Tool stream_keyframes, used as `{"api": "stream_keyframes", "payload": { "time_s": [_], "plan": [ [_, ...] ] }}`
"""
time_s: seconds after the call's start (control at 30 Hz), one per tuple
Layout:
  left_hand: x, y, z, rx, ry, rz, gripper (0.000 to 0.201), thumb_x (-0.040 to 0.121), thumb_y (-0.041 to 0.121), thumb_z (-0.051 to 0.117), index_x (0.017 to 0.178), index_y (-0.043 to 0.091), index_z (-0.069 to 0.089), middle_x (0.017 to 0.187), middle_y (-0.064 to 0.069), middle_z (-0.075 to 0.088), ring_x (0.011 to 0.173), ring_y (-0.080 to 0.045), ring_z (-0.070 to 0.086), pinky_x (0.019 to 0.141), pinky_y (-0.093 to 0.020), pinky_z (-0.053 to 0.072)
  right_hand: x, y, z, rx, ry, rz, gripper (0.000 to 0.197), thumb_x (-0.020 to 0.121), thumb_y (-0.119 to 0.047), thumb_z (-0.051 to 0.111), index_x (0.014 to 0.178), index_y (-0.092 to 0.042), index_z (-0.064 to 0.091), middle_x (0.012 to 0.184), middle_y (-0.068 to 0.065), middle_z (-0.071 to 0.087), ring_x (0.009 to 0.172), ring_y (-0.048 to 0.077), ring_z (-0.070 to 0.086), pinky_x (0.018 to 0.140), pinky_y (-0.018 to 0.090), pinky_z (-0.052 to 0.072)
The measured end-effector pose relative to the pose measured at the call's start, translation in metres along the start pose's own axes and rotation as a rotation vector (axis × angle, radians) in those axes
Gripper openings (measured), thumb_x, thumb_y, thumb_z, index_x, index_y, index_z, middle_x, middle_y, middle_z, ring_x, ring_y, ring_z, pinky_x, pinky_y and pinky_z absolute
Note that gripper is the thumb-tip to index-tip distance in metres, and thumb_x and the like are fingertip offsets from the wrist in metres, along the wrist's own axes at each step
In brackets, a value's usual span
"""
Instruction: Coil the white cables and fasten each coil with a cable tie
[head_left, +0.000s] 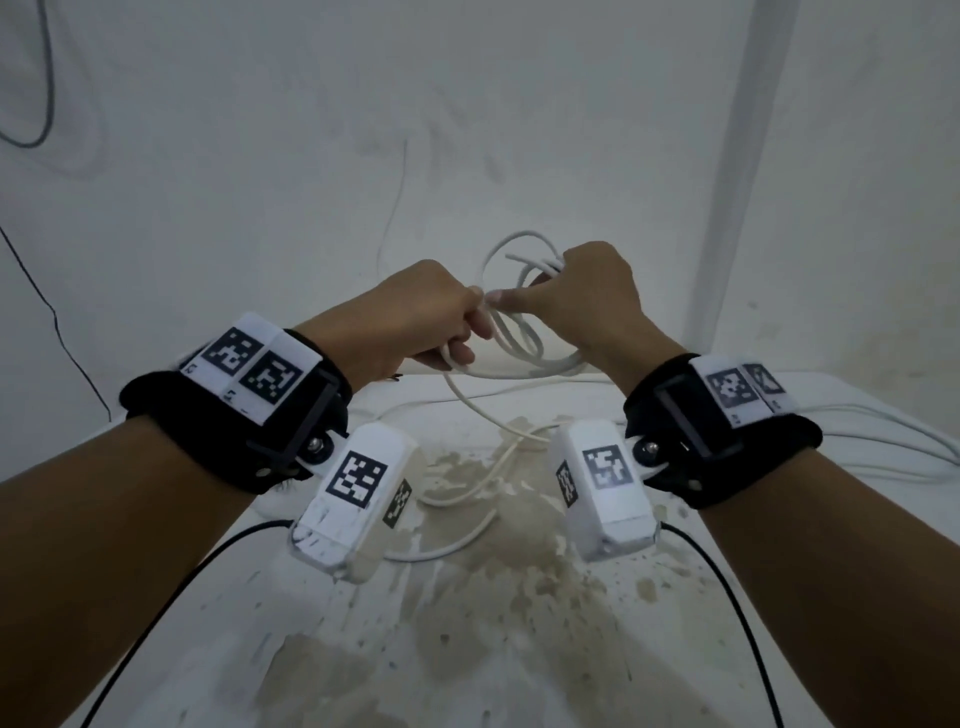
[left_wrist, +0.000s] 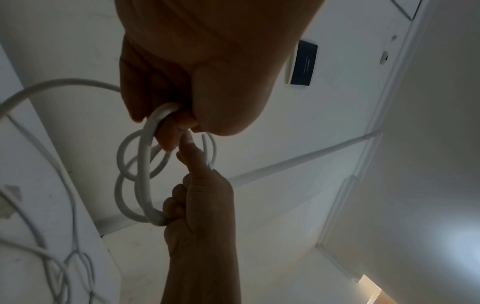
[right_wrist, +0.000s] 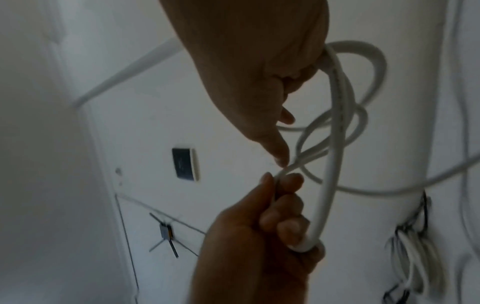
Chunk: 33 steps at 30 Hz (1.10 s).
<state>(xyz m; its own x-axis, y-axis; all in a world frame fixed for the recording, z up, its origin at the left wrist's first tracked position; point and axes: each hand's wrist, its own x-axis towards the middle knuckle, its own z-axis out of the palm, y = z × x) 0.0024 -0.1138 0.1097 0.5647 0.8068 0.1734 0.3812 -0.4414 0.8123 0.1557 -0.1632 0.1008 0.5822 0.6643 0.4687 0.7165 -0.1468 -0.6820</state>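
Note:
Both hands hold a coil of white cable (head_left: 524, 353) in the air above the table. My left hand (head_left: 457, 332) grips the near-left side of the loops in a fist; the left wrist view shows the strands (left_wrist: 145, 164) passing through its curled fingers. My right hand (head_left: 561, 291) holds the far side of the coil (right_wrist: 337, 115) with its fingers curled round the strands and its thumb stretched towards the left hand. A loose tail (head_left: 483, 410) drops from the coil to the table. I can make out no cable tie.
The white table (head_left: 519, 623) is stained brown in the middle. More white cables (head_left: 883, 431) lie along its right side and under the hands (head_left: 467, 493). Black wrist-camera leads (head_left: 171, 587) hang by both forearms. A white wall stands close behind, with a post (head_left: 743, 156) at the right.

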Motion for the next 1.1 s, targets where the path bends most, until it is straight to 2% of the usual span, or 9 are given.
{"api": "stream_keyframes", "payload": {
  "time_s": [0.23, 0.43, 0.53, 0.67, 0.77, 0.83, 0.9, 1.0, 1.1],
  "plan": [
    [-0.006, 0.003, 0.001, -0.032, -0.064, 0.172, 0.042, 0.107, 0.027, 0.04, 0.081, 0.005, 0.065, 0.049, 0.005, 0.045, 0.05, -0.013, 0.062, 0.059, -0.026, 0.052, 0.004, 0.0, 0.004, -0.25, -0.087, 0.005, 0.037, 0.074, -0.037, 0.082, 0.068, -0.016, 0.053, 0.065, -0.004, 0.056, 0.062, 0.014, 0.056, 0.048, 0.025, 0.031],
    [-0.016, 0.013, 0.002, -0.151, -0.072, 0.424, 0.042, 0.108, 0.024, 0.037, 0.079, 0.005, 0.06, 0.048, 0.006, 0.044, 0.055, -0.018, 0.067, 0.064, -0.027, 0.053, 0.008, 0.02, 0.01, -0.161, 0.034, 0.268, 0.021, 0.086, -0.016, 0.061, 0.069, -0.014, 0.049, 0.07, 0.001, 0.052, 0.064, 0.021, 0.054, 0.047, 0.025, 0.031],
    [-0.017, 0.008, 0.009, -0.354, -0.011, 0.464, 0.04, 0.108, 0.021, 0.037, 0.078, 0.004, 0.057, 0.049, 0.006, 0.044, 0.051, -0.016, 0.061, 0.066, -0.034, 0.059, 0.017, 0.039, 0.015, -0.087, -0.13, 0.319, 0.027, 0.091, -0.012, 0.061, 0.069, -0.016, 0.046, 0.073, 0.0, 0.049, 0.078, 0.02, 0.055, 0.048, 0.024, 0.04],
    [-0.008, -0.005, 0.021, -0.667, 0.209, 0.33, 0.039, 0.109, 0.024, 0.035, 0.08, 0.007, 0.056, 0.049, 0.005, 0.042, 0.044, -0.013, 0.053, 0.067, -0.042, 0.06, 0.018, 0.039, 0.007, 0.244, -0.106, 0.419, 0.031, 0.089, -0.025, 0.071, 0.07, -0.013, 0.051, 0.081, 0.007, 0.055, 0.069, 0.022, 0.053, 0.057, 0.026, 0.045],
    [0.003, -0.011, 0.022, -0.725, 0.347, 0.039, 0.033, 0.108, 0.017, 0.034, 0.088, 0.005, 0.058, 0.055, -0.001, 0.043, 0.035, -0.008, 0.047, 0.052, -0.03, 0.058, 0.01, 0.027, -0.001, 0.556, 0.078, 0.452, 0.053, 0.071, -0.046, 0.086, 0.067, -0.012, 0.046, 0.064, 0.001, 0.039, 0.05, 0.017, 0.035, 0.042, 0.022, 0.034],
    [0.005, -0.012, 0.02, -0.683, 0.3, -0.144, 0.023, 0.103, 0.002, 0.035, 0.098, 0.0, 0.057, 0.054, -0.005, 0.047, 0.03, -0.007, 0.044, 0.043, -0.023, 0.054, 0.007, 0.019, -0.005, 0.621, 0.118, 0.442, 0.061, 0.069, -0.065, 0.079, 0.078, -0.01, 0.055, 0.064, 0.0, 0.037, 0.049, 0.016, 0.032, 0.04, 0.021, 0.031],
    [0.005, -0.013, 0.018, -0.539, 0.205, -0.234, 0.021, 0.099, -0.005, 0.038, 0.103, 0.001, 0.057, 0.057, -0.006, 0.049, 0.034, -0.009, 0.044, 0.036, -0.019, 0.048, 0.004, 0.01, -0.008, 0.707, 0.166, 0.405, 0.059, 0.086, -0.068, 0.058, 0.082, -0.009, 0.061, 0.062, -0.001, 0.041, 0.047, 0.015, 0.034, 0.041, 0.022, 0.031],
    [0.003, -0.014, 0.014, -0.234, 0.084, -0.22, 0.023, 0.1, 0.004, 0.045, 0.108, 0.0, 0.066, 0.071, -0.003, 0.051, 0.05, -0.011, 0.041, 0.035, -0.014, 0.04, -0.003, -0.006, -0.016, 0.925, 0.145, 0.282, 0.047, 0.102, -0.047, 0.044, 0.069, -0.014, 0.05, 0.054, -0.002, 0.035, 0.041, 0.013, 0.027, 0.041, 0.024, 0.023],
    [0.004, -0.013, 0.008, 0.003, 0.007, -0.038, 0.027, 0.103, 0.019, 0.048, 0.098, 0.008, 0.071, 0.078, 0.0, 0.057, 0.054, -0.012, 0.043, 0.044, -0.019, 0.039, -0.009, -0.02, -0.021, 1.179, -0.046, 0.245, 0.044, 0.103, -0.044, 0.045, 0.069, -0.017, 0.043, 0.048, -0.005, 0.029, 0.04, 0.01, 0.019, 0.038, 0.023, 0.016]
  ]
}}
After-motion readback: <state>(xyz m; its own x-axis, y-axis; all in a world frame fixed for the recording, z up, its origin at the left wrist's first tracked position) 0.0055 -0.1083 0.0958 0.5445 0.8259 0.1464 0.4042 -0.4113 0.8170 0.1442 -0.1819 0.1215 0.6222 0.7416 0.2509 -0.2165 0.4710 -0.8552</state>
